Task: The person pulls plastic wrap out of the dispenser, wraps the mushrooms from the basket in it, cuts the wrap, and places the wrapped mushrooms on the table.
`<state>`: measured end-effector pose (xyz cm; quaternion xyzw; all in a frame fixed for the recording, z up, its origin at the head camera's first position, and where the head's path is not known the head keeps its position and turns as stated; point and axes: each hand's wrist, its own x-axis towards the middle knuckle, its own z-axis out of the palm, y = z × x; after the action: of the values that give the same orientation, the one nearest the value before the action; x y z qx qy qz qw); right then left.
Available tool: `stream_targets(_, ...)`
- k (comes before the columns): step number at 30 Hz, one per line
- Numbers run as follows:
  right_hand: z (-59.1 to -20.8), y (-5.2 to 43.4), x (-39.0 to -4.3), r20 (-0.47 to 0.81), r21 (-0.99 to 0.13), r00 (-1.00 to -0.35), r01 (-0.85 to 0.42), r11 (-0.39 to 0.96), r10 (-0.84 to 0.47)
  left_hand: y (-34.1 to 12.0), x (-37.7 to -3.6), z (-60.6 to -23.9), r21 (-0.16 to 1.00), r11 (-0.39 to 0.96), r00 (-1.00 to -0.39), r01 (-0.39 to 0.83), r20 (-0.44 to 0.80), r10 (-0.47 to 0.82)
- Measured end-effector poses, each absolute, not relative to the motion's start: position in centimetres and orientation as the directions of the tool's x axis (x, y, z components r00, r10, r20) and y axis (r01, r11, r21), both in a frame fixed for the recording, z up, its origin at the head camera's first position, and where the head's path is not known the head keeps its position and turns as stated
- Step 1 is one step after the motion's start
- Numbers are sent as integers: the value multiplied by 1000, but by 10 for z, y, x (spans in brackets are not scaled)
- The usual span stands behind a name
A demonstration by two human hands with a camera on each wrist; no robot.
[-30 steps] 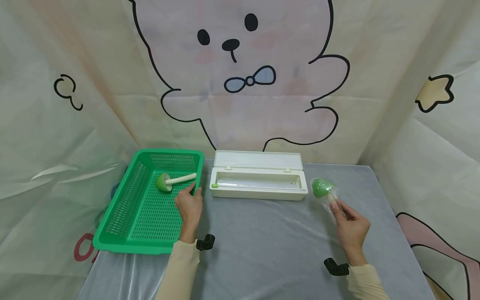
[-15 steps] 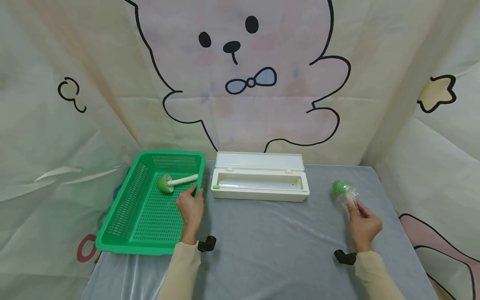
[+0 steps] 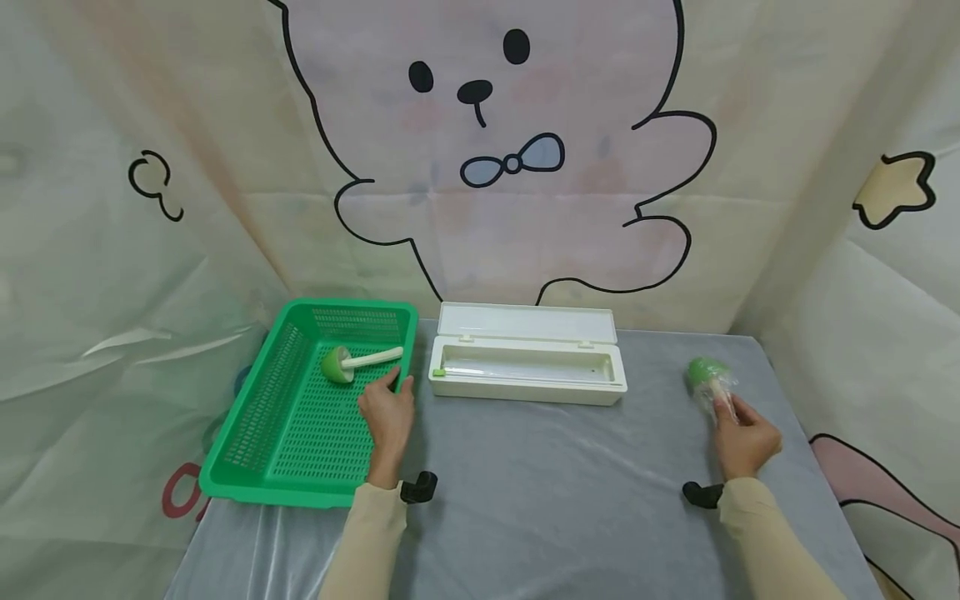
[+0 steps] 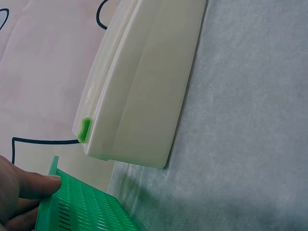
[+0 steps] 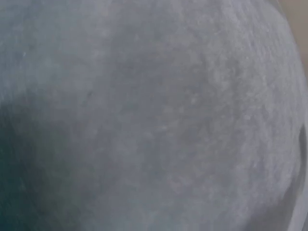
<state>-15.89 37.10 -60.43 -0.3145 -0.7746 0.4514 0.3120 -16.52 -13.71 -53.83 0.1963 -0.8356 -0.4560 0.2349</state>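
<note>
At the table's right side my right hand [image 3: 744,437] pinches the pale stem of a green-capped, mushroom-shaped thing [image 3: 707,372] wrapped in clear film. A second mushroom-shaped thing [image 3: 337,365], unwrapped, lies in the green plastic basket [image 3: 247,492] with its stem towards the right wall. My left hand [image 3: 387,417] grips the basket's right rim; in the left wrist view the thumb [image 4: 41,185] presses on the outside of the wall. Between the hands, further back, stands a white cling film dispenser [image 3: 528,390], lid raised. The right wrist view holds only blurred grey cloth [image 5: 163,115].
A grey cloth [image 3: 555,500] covers the table. The dispenser carries a green slider [image 3: 439,372] at its left end, and its raised lid [image 3: 525,323] leans back near the printed curtain [image 3: 585,225]. More pale curtain hangs at both sides.
My right hand has carried the wrapped mushroom-shaped thing to the right, away from the dispenser. My left hand keeps its grip on the basket rim. The head view has shifted slightly.
</note>
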Motion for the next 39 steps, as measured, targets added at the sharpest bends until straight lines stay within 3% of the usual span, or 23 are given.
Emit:
stream_targets(9,-615,375,-148,99,-904,-606,278,326,789,-136,-166,-540,850,512,-813,-123,210,-543)
stream_targets(24,-615,370,-149,26,-865,-656,363,346,754,-138,-166,-542,855,506,-814,-115,210,-541)
stream_targets(39,-606,368,-141,99,-848,-727,296,440,680,-136,-164,-538,866,487,-829,-114,188,-527)
